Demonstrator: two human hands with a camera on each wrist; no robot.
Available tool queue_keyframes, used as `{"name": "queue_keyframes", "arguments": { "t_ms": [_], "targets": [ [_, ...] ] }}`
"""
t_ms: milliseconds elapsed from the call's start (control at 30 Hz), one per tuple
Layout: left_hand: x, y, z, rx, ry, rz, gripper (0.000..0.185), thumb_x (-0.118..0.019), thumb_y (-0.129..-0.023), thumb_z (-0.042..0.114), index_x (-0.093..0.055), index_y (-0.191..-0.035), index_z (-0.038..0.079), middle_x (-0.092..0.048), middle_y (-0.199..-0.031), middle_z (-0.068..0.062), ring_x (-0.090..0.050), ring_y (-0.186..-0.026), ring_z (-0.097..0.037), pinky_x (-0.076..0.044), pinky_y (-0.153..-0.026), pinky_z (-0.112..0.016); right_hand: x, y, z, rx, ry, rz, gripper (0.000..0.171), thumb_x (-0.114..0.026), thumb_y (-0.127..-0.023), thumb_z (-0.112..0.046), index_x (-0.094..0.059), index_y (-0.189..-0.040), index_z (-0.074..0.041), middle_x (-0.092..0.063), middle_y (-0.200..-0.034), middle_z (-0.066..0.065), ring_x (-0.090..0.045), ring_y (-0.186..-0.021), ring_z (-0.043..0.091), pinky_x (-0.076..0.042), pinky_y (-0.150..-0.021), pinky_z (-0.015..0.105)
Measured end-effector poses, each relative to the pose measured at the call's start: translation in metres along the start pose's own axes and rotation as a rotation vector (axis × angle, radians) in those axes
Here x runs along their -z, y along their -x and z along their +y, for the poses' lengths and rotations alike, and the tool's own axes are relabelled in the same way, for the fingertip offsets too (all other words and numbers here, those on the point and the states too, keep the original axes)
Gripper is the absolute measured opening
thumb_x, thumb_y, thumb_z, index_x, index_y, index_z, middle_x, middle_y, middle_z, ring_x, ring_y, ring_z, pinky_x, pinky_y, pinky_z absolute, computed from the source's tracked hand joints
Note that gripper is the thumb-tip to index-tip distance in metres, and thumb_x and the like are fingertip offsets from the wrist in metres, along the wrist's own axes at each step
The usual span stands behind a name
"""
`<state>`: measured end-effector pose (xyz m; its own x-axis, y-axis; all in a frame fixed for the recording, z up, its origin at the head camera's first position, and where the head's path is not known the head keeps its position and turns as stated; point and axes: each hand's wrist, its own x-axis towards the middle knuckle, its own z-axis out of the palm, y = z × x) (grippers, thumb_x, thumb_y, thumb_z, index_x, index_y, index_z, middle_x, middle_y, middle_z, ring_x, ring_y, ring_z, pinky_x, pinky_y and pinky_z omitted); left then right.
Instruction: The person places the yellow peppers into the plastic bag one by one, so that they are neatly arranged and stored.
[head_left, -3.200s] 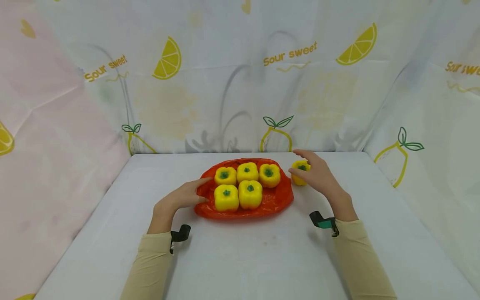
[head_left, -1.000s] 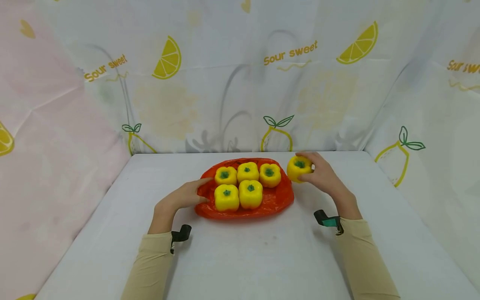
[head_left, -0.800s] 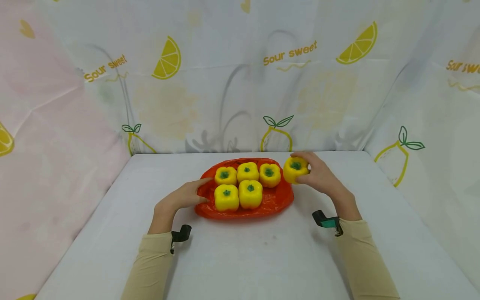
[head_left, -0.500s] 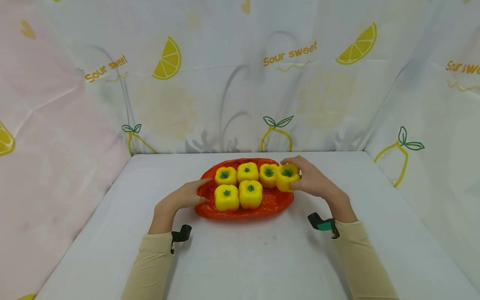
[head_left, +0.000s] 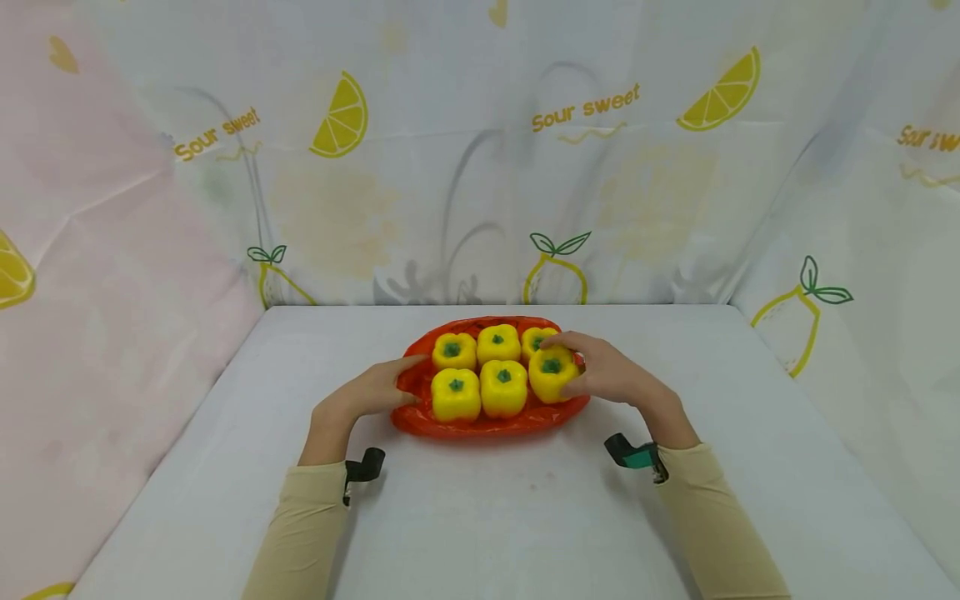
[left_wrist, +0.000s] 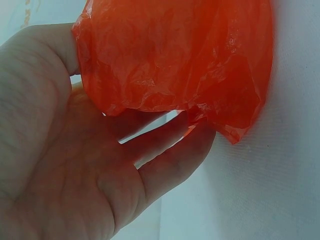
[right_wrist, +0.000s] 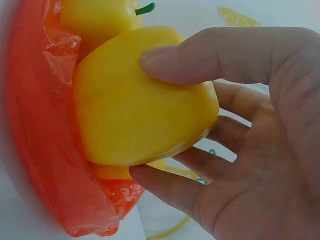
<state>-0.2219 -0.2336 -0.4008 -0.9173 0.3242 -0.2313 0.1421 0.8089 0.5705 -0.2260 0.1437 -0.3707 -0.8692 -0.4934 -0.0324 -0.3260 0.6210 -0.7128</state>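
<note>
**Sixth yellow pepper held over a full red tray**

A person's right hand (head_left: pixel 611 377) grips a yellow bell pepper (head_left: pixel 552 373) at the right front of an orange-red tray (head_left: pixel 487 423) that sits mid-worktop. The thumb and fingers (right_wrist: pixel 210 62) curl round the pepper's sides; in the right wrist view the fruit fills the palm, with the tray's crinkled plastic rim just under it. Whether the pepper rests on the tray or hangs just above it cannot be told from these views.

Five more yellow peppers share the tray in two rows. At the back stand a left one (head_left: pixel 452 351), a middle one (head_left: pixel 498 343) and a right one (head_left: pixel 534 340), the last partly hidden behind the held pepper. In front sit a left one (head_left: pixel 454 393) and a middle one (head_left: pixel 504 387), the latter just beside the held pepper. All show their green stems upward.

The left hand (head_left: pixel 365 393) rests at the tray's left rim, its fingers (left_wrist: pixel 170 150) relaxed, with the thin plastic edge lying over their tips.

Both arms wear beige sleeves (head_left: pixel 300 533), each with a small dark clip at the wrist. The white worktop (head_left: pixel 525 533) is backed by cloth printed with lemons (head_left: pixel 339 121) and the words "Sour sweet".
</note>
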Motion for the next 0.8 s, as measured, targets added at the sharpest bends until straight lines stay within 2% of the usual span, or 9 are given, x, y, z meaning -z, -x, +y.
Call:
{"name": "queue_keyframes", "arguments": {
  "t_ms": [233, 533, 800],
  "targets": [
    [0.000, 0.000, 0.000, 0.000, -0.001, 0.000, 0.071, -0.063, -0.090, 0.022, -0.035, -0.155, 0.021, -0.042, -0.156, -0.011, -0.039, -0.142, -0.034, -0.033, -0.117, -0.058, -0.004, -0.001, -0.002, -0.008, 0.019, -0.021, 0.066, -0.071, -0.076, -0.015, -0.054, -0.139, -0.024, -0.050, -0.149, 0.005, -0.044, -0.134, 0.032, -0.041, -0.111, 0.060],
    [-0.001, 0.001, 0.002, 0.003, -0.009, 0.001, 0.070, -0.062, -0.090, 0.021, -0.035, -0.155, 0.020, -0.043, -0.155, -0.011, -0.041, -0.141, -0.034, -0.035, -0.116, -0.058, -0.010, -0.001, -0.003, 0.027, 0.080, -0.032, 0.068, -0.073, -0.077, -0.008, -0.052, -0.141, -0.016, -0.048, -0.149, 0.009, -0.042, -0.137, 0.034, -0.040, -0.112, 0.059],
    [-0.001, 0.001, 0.002, 0.005, -0.008, 0.001, 0.070, -0.061, -0.089, 0.020, -0.035, -0.155, 0.019, -0.043, -0.155, -0.011, -0.040, -0.141, -0.034, -0.034, -0.116, -0.058, -0.015, -0.002, -0.001, -0.043, 0.116, -0.109, 0.071, -0.072, -0.081, -0.008, -0.046, -0.147, -0.017, -0.045, -0.151, 0.009, -0.041, -0.139, 0.034, -0.041, -0.112, 0.058]
  ]
}}
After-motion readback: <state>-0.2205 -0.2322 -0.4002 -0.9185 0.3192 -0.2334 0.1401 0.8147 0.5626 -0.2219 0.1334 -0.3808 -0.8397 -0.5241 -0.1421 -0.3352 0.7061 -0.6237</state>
